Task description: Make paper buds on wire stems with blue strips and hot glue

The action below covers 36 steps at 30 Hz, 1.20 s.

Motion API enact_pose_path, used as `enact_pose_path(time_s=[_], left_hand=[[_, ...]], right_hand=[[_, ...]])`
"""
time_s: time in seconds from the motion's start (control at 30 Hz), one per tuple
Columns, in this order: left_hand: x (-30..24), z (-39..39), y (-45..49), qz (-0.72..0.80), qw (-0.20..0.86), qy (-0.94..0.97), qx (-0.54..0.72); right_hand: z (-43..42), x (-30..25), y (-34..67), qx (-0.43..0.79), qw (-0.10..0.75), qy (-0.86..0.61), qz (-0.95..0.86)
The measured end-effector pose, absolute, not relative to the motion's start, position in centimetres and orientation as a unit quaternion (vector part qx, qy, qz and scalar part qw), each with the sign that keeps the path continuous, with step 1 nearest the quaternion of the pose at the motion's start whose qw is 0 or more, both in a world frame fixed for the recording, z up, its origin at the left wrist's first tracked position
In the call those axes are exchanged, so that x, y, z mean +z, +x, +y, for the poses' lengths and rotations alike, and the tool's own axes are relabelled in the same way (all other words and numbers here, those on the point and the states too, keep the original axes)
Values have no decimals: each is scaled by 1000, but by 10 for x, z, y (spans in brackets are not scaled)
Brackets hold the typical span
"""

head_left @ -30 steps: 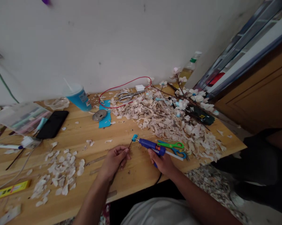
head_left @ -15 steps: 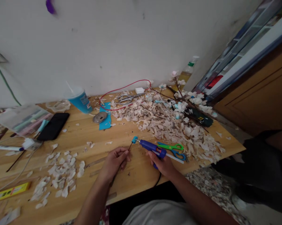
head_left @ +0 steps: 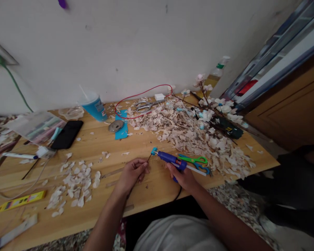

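My right hand (head_left: 182,177) grips a blue glue gun (head_left: 169,158) whose tip points left at a small blue bud (head_left: 154,151). That bud sits on the end of a thin dark stick (head_left: 148,158), which my left hand (head_left: 132,172) pinches. Both hands rest on the wooden table (head_left: 136,139) near its front edge. Green and blue scissors (head_left: 194,162) lie just right of the glue gun.
A large heap of pale petals (head_left: 188,134) covers the right of the table, with a flowered branch (head_left: 214,106) behind. A smaller petal pile (head_left: 75,181), black phone (head_left: 67,134), blue cup (head_left: 94,106), silver scissors (head_left: 145,105), red cable (head_left: 141,96) and yellow box (head_left: 21,200) lie around.
The view has shifted slightly, so everything sits a little right and higher. Both hands keep the same hold, the gun tip staying at the bud.
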<state>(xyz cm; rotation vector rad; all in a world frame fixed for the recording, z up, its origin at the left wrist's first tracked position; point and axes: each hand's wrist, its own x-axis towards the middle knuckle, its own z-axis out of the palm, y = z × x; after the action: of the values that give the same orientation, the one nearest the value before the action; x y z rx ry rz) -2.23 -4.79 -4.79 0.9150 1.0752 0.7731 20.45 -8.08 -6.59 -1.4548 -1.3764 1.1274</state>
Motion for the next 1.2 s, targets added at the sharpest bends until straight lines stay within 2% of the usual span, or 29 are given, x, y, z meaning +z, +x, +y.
enact_pose_path(time_s=[0.37, 0.93, 1.2], left_hand=[[-46, -48, -22, 478, 679, 423, 362], [-45, -49, -24, 482, 682, 434, 338], [-48, -49, -25, 481, 683, 432, 340]], right_hand=[[-81, -63, 204, 426, 398, -590, -558], [-83, -62, 203, 411, 439, -569, -561], [-83, -64, 203, 410, 428, -573, -565]])
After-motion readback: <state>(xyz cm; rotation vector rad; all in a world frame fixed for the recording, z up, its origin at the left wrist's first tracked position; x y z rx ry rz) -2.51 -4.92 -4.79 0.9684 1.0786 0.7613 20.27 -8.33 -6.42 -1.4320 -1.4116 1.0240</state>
